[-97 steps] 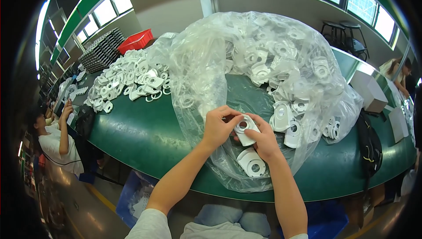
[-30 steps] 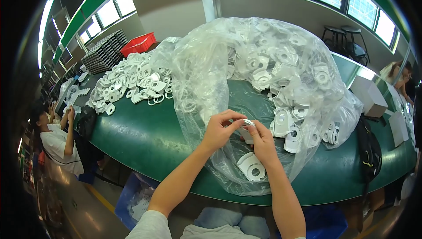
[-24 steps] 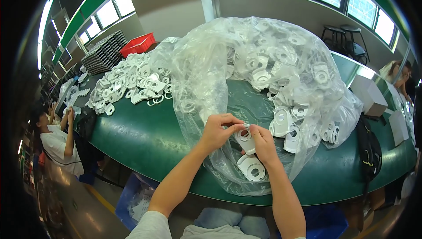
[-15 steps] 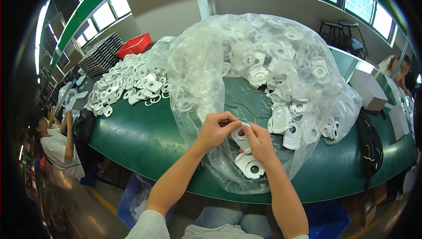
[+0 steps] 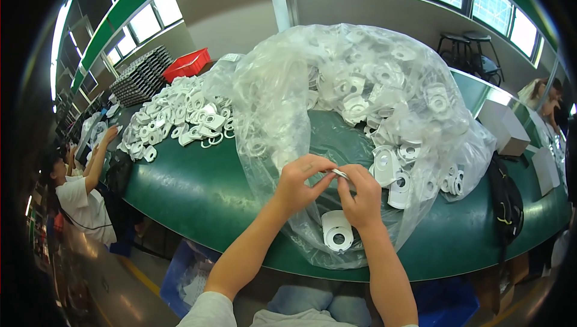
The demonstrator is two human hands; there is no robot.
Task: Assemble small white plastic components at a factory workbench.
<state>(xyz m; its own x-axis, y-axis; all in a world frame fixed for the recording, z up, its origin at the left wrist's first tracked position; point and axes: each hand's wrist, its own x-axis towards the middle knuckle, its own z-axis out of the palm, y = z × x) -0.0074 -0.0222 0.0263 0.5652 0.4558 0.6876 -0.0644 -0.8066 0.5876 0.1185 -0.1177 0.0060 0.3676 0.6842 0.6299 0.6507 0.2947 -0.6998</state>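
My left hand [image 5: 302, 184] and my right hand [image 5: 363, 197] meet above the table's near edge. Both pinch a small white plastic part [image 5: 341, 174] between thumbs and fingers. It is seen nearly edge-on, and the fingers cover most of it. Just below lies another white plastic part [image 5: 329, 223] with a round ring hole, flat on the clear plastic bag [image 5: 270, 116]. That big bag spreads over the table, its mouth toward me, with a heap of similar white parts [image 5: 384, 168] inside and spilling at its right side.
Left of the bag, more loose white parts [image 5: 191, 110] are piled on the green table [image 5: 180, 177]. Behind them stand a red bin [image 5: 186, 64] and stacked dark trays [image 5: 141, 76]. A black bag [image 5: 505, 198] hangs at the right. A co-worker [image 5: 84, 201] sits at the left.
The part in my hands has turned from face-on to edge-on. The part on the table below appears turned and more exposed. At the left, the co-worker's arm has stretched toward the pile.
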